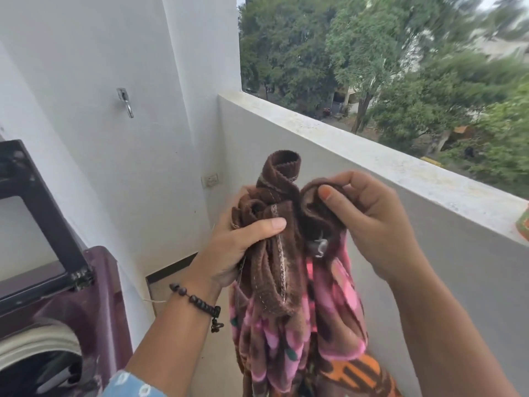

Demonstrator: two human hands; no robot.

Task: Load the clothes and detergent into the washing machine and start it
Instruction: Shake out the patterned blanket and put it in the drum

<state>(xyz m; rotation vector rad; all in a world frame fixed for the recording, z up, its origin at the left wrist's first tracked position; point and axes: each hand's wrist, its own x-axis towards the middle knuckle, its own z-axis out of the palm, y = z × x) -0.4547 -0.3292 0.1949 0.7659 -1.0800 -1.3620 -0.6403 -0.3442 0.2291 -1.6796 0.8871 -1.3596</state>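
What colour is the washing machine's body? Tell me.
Dark purple-maroon washing machine, lid raised, seen in the head view, lower left.

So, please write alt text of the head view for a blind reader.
Two hands, left hand and right hand, hold up a bunched brown and pink blanket on a balcony. The open purple washing machine stands at lower left.

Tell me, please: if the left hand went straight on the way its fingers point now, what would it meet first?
The left hand points right, across the brown and pink blanket it grips. Straight on, it would probably meet the right hand, pinching the same blanket; depth between them is unclear.
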